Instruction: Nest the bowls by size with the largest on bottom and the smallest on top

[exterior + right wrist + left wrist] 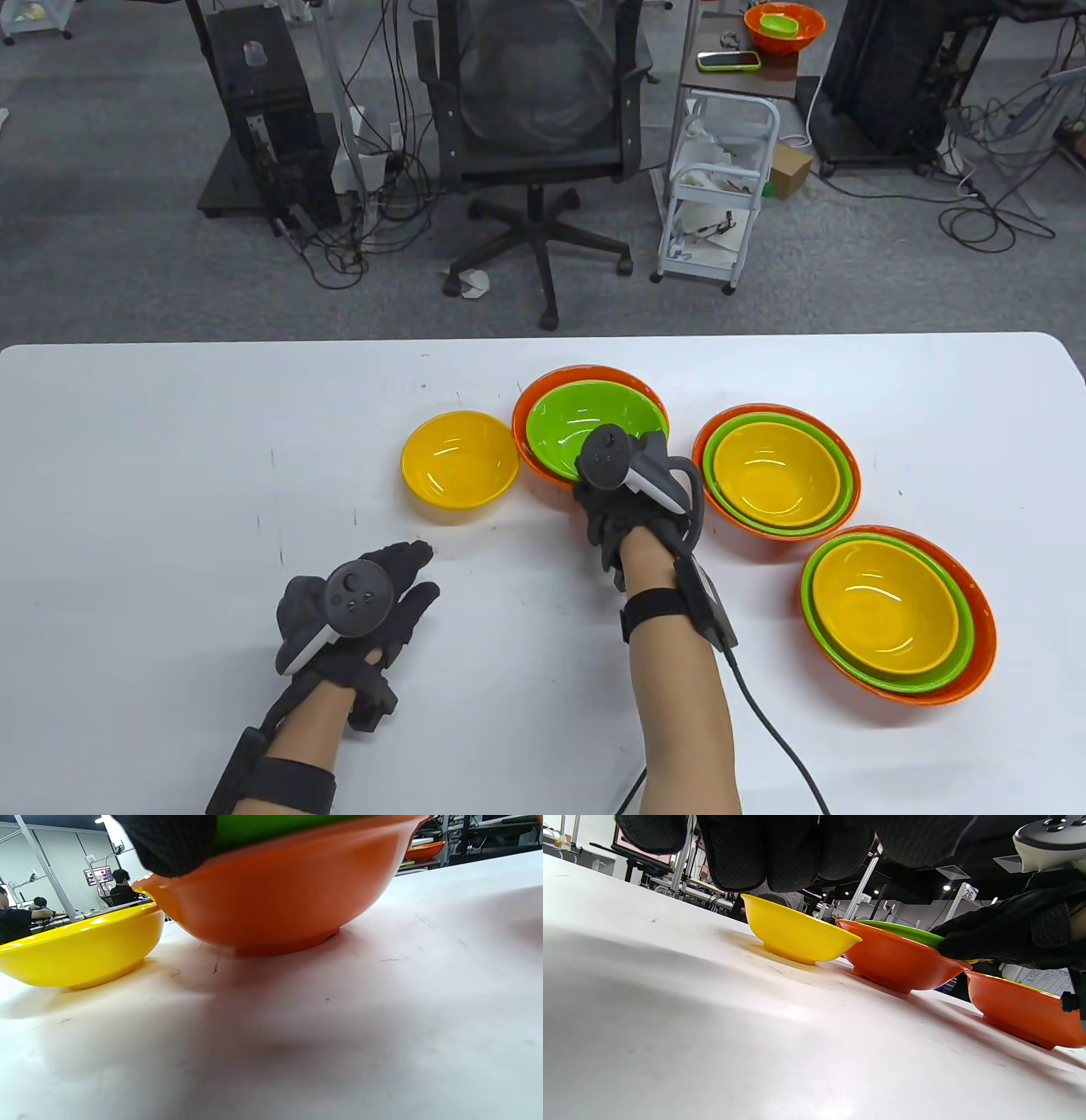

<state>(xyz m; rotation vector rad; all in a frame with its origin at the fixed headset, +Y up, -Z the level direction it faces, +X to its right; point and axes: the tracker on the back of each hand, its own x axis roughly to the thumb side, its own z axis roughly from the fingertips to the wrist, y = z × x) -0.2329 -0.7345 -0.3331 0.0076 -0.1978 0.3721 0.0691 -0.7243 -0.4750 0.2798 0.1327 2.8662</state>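
A lone yellow bowl (459,458) sits on the white table (170,475), left of an orange bowl (543,386) with a green bowl (585,420) nested in it. My right hand (604,497) holds the near rim of the green bowl. In the left wrist view its fingers (984,938) lie over the green rim (903,931) above the orange bowl (899,959). In the right wrist view a fingertip (169,840) hangs over the green rim (275,827). My left hand (399,586) is open and empty, low over the table, in front of the yellow bowl (797,938).
Two full stacks of orange, green and yellow bowls stand to the right, one mid-right (776,471) and one nearer the front right (898,615). The table's far edge runs behind the bowls. Beyond it are a chair (534,110) and a cart (717,195).
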